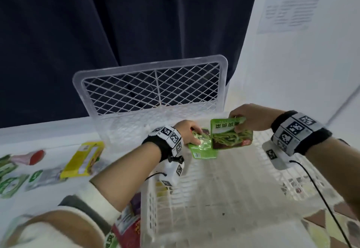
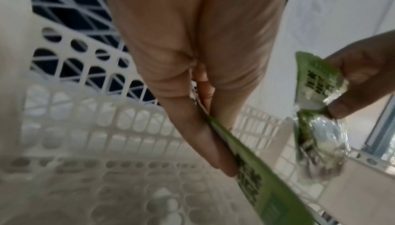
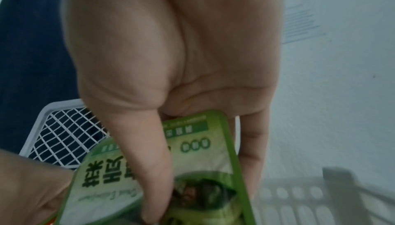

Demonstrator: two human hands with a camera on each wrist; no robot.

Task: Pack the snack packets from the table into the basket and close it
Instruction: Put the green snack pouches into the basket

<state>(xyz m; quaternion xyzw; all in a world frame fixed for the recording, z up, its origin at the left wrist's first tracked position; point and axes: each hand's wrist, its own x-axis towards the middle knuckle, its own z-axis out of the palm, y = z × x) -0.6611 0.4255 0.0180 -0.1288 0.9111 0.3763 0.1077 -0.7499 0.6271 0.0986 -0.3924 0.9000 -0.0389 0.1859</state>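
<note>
The left hand (image 1: 188, 133) had a green snack packet (image 1: 202, 148) pinched flat between thumb and fingers, gripping it near its far end so the packet's near end pointed back toward the person. In the left wrist view the fingers (image 2: 192, 135) lay along one face of that packet, which ran edge-on past them. The right hand (image 1: 251, 118) held a second green packet (image 1: 230, 133) by its top edge, thumb on the printed front and fingers behind, so that it hung with its picture of green vegetables facing up toward the head camera. The second packet overlapped the first; whether the two touched I could not tell.

Both hands and both packets were above the inside of the white plastic basket (image 1: 150, 214), toward its far end. The basket's floor and slotted walls showed pale and bare below them. Its lid (image 1: 152, 86), a clear frame with a diamond mesh, stood open and upright at the far side, in front of a dark blue curtain (image 1: 97, 23).

Each wrist wore a black band with square black-and-white markers, and a cable ran off the right one.

To the left of the basket more packets lay on the white table (image 1: 58, 130): a yellow packet (image 1: 82, 160), a silver one with a green label (image 1: 42, 177) just beside it, a pink and red one (image 1: 29, 156), and green ones at the left edge. Red packets (image 1: 128, 226) lay beside the basket's near left wall. A printed sheet (image 1: 292, 8) hung on the white wall to the right.
</note>
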